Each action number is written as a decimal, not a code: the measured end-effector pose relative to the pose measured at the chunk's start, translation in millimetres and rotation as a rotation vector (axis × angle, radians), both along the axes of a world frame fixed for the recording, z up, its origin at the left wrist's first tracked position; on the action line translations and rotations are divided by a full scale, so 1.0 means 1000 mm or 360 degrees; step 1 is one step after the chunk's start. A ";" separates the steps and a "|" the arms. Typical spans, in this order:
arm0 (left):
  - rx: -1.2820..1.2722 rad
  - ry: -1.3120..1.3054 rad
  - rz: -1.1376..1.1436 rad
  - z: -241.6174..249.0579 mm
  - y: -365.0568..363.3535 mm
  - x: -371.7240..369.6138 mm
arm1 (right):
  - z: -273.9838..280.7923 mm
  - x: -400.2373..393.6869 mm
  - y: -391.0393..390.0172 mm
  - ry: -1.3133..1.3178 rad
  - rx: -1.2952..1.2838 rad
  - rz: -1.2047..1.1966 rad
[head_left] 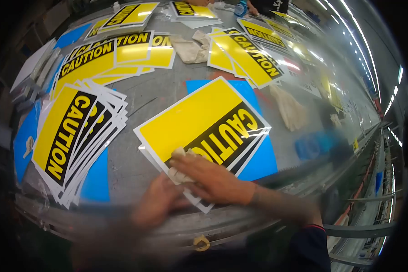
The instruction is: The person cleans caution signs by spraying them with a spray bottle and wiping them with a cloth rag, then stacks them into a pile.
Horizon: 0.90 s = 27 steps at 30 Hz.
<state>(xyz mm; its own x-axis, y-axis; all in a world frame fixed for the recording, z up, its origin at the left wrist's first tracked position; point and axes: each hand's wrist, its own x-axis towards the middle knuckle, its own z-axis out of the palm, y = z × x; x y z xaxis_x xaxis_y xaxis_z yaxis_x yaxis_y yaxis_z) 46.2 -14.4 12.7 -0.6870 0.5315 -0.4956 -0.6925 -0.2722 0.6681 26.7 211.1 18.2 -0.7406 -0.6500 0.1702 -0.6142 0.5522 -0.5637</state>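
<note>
A yellow and black caution sign (190, 122) lies at an angle on top of a few others, over a blue sheet (263, 158). My right hand (208, 177) presses a crumpled off-white cloth (179, 174) against the sign's lower black band, covering some of its letters. Close to the near left corner of these signs is my left hand (161, 199), blurred, with its fingers partly hidden behind the right hand. To the left, a fanned stack of caution signs (65, 131) rests on another blue sheet (97, 181).
More caution signs (88, 59) overlap across the back of the grey table (145, 102). Cloths (190, 49) lie at the back middle, and a pale glove-like cloth (288, 109) at right. A blurred blue object (313, 145) stands near the right edge. Another person's hand (199, 2) shows at the far side.
</note>
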 end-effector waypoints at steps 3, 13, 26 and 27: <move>0.0067 -0.0001 -0.0009 -0.001 -0.002 0.003 | -0.003 -0.036 0.009 0.0061 0.0036 -0.0300; -0.0015 -0.0046 0.0031 0.004 0.002 -0.003 | -0.012 -0.059 0.010 0.0456 0.0279 -0.0322; -0.0131 0.0156 0.0104 0.008 0.015 0.007 | -0.007 -0.025 0.075 0.0192 0.0306 -0.0539; -0.0147 0.0156 0.0102 0.007 0.015 0.006 | -0.007 0.002 0.047 0.0435 0.0482 -0.0275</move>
